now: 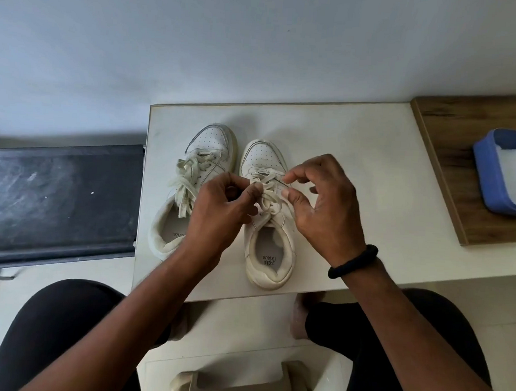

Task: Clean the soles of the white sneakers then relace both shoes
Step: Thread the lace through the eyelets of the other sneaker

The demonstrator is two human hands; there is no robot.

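Two white sneakers stand side by side, toes away from me, on a small white table (358,159). The left sneaker (206,150) has its cream lace threaded and bunched loosely over the tongue. The right sneaker (269,256) is partly laced. My left hand (219,211) pinches the lace (268,196) of the right sneaker over its tongue. My right hand (325,205) holds the other part of that lace between thumb and forefinger at the shoe's right eyelets. A black band sits on my right wrist.
A blue tray (484,176) with a white cloth inside rests on a wooden board (454,128) at the right. A dark bench (57,195) lies left of the table. My knees in black trousers are below the table's front edge, and a beige stool (239,384) is between them.
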